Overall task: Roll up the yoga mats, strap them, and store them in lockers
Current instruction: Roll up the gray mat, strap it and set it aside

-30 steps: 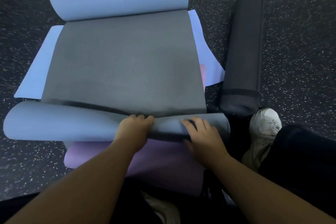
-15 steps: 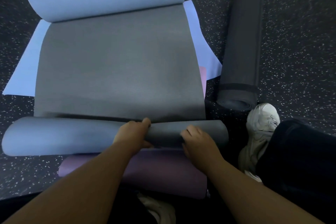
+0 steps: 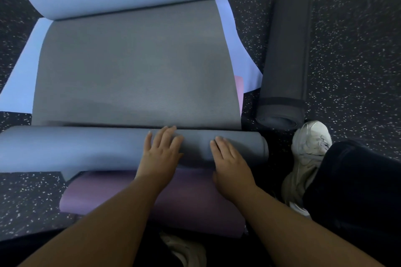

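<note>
Head view: both hands, left hand (image 3: 161, 154) & right hand (image 3: 230, 158), went from curled grip to flat, unclenched palms on grey mat (image 3: 134, 71) roll, so rolling's advancing w/ most still unrolled.

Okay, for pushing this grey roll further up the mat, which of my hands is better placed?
Probably the left hand. It lies flat near the middle of the grey roll, fingers reaching its far crest. The right hand sits close to the roll's right end, so pushing there alone might skew it.

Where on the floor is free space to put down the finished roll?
Bare speckled floor lies right of the strapped dark mat, and left of the purple mat. The middle is crowded with stacked mats.
</note>
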Demonstrator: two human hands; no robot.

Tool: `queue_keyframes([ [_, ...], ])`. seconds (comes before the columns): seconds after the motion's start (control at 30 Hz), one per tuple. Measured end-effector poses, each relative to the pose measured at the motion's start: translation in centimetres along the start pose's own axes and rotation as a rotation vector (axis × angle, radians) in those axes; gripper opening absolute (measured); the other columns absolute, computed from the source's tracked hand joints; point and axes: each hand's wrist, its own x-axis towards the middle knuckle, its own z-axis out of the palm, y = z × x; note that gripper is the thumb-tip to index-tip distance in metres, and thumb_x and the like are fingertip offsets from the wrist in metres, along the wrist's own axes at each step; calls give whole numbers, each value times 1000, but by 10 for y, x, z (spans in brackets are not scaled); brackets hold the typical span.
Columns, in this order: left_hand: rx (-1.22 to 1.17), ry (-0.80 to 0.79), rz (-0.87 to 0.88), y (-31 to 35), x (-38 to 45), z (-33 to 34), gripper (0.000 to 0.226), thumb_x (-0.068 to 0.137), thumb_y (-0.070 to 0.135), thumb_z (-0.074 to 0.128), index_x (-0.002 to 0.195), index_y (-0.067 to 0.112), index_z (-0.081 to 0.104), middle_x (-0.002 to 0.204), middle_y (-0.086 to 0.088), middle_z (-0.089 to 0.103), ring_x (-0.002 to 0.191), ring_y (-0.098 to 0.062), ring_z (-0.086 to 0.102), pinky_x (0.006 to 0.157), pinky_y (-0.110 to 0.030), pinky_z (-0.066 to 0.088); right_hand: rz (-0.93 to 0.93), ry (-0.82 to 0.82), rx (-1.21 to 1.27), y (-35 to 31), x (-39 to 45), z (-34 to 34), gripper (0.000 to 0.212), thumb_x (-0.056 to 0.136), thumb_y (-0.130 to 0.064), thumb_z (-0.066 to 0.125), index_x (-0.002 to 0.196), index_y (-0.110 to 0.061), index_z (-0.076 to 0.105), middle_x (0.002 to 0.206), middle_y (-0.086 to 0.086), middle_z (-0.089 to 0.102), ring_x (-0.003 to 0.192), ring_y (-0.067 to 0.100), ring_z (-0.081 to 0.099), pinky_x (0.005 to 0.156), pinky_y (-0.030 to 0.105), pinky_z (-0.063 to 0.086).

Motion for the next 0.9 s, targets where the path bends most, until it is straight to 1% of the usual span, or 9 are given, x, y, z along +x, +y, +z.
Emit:
queue_keyframes([
  [0.07, -3, 45, 19, 7, -2, 4, 38, 76, 14, 59, 113, 16, 48, 128, -11, 44, 120, -29, 40, 93, -57, 45, 6, -106, -5, 1, 8, -7, 79, 86, -9, 50, 153, -8, 8, 161, 10, 3, 148, 25, 2, 119, 41, 13],
  [0.1, -6, 35, 27, 8, -5, 7, 44, 74, 13, 57, 116, 16, 47, 128, -10, 43, 120, -29, 41, 94, -55, 43, 13, -146, -7, 3, 12, -10, 78, 90, -11, 45, 153, -12, -1, 161, 5, -7, 148, 20, -7, 120, 37, 5],
  [0.27, 112, -95, 107, 9, -23, 21, 59, 75, 19, 43, 133, 12, 42, 132, -16, 52, 130, -32, 37, 103, -54, 25, 31, -215, -3, 6, 26, -20, 84, 90, -22, 49, 153, -17, -7, 160, -1, -12, 147, 16, -12, 120, 35, 3],
  [0.4, 170, -254, 81, 7, -23, 31, 85, 72, 28, 35, 152, 14, 10, 154, -13, 28, 147, -30, 4, 113, -56, 0, 34, -220, 18, 7, 32, -22, 88, 88, -27, 52, 153, -17, -7, 160, -1, -13, 147, 16, -12, 120, 34, 2],
  [0.53, 173, -352, 58, 6, -14, 27, 93, 67, 40, 46, 151, 15, 15, 154, -11, 21, 147, -25, -10, 114, -52, -9, 32, -209, 19, 7, 35, -25, 85, 90, -26, 51, 153, -17, -7, 160, -1, -14, 147, 16, -12, 120, 34, 0],
  [0.67, 170, -383, 9, 5, -2, 27, 111, 65, 61, 53, 151, 21, -4, 156, -10, 4, 146, -28, -5, 111, -52, -15, 22, -92, 17, 6, 31, -24, 79, 89, -24, 47, 153, -17, 1, 161, -1, -8, 147, 19, -10, 120, 37, 2],
  [0.77, 170, -453, -6, 7, 9, 23, 111, 85, 67, 44, 129, 29, -50, 137, -1, -49, 131, -20, -45, 98, -50, -34, 9, 49, -3, 1, 21, -15, 77, 76, -33, 42, 148, -10, 31, 157, 8, 24, 145, 28, 22, 112, 48, 23],
  [0.83, 158, -575, -23, 7, 18, 17, 111, 84, 71, 43, 123, 30, -52, 129, 2, -55, 126, -17, -47, 104, -53, -28, 21, 73, -42, 0, 15, -6, 78, 68, -36, 41, 140, -8, 43, 150, 11, 39, 138, 32, 35, 103, 54, 35],
  [0.9, 139, -579, -12, 3, 27, 14, 111, 82, 73, 45, 124, 28, -47, 135, 3, -50, 130, -18, -41, 110, -54, -19, 30, 49, -82, 2, 9, 4, 82, 64, -40, 51, 140, -10, 41, 149, 10, 39, 138, 32, 31, 100, 57, 37],
])
